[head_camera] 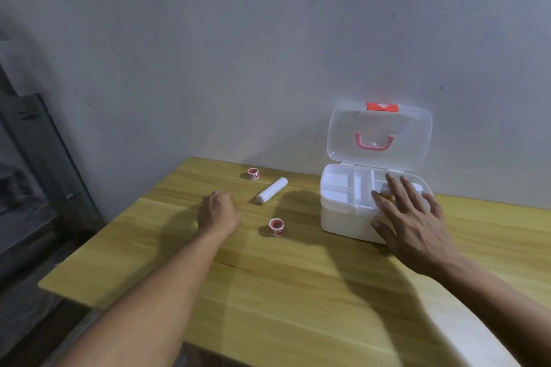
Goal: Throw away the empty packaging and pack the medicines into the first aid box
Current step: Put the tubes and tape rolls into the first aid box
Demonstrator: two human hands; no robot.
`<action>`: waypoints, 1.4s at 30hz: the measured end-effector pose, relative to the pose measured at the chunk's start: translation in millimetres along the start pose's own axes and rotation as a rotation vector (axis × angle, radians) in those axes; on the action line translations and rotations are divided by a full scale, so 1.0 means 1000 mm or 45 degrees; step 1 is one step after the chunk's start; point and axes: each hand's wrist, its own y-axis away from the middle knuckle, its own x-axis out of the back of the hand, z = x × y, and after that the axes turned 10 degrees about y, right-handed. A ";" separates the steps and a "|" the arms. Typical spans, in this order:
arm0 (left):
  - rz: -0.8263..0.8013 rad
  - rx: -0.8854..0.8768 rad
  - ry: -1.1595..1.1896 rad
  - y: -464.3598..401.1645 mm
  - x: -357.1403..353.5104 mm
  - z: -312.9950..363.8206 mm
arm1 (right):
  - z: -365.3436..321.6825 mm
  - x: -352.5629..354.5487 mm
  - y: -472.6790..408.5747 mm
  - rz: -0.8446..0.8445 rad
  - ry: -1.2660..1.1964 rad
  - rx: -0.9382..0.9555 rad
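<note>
A white first aid box (pixel 343 217) stands open on the right of the wooden table (pixel 298 292), its clear lid (pixel 378 134) upright with a pink handle and red latch. My right hand (pixel 408 217) hovers over the box's tray with fingers spread; a small yellowish bottle (pixel 386 192) shows in the tray under the fingers. My left hand (pixel 217 211) rests on the table with fingers curled in, holding nothing I can see. A white bandage roll (pixel 272 190) lies just right of it. Two red-and-white tape rolls sit on the table, one near (pixel 276 227), one far (pixel 253 173).
The table's left edge (pixel 113 232) drops off beside a dark metal frame (pixel 44 158) at the left. A grey wall (pixel 268 53) stands right behind the table and box.
</note>
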 end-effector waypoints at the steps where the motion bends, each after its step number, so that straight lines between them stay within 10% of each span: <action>1: -0.022 0.002 0.026 0.001 0.000 -0.001 | 0.000 -0.001 0.000 -0.004 -0.002 -0.004; 25: 0.101 -0.204 0.469 -0.027 -0.034 0.077 | 0.003 0.005 0.000 -0.076 -0.115 0.043; 42: -0.458 -0.462 0.662 0.004 -0.059 0.195 | 0.006 0.014 0.002 -0.064 -0.140 0.096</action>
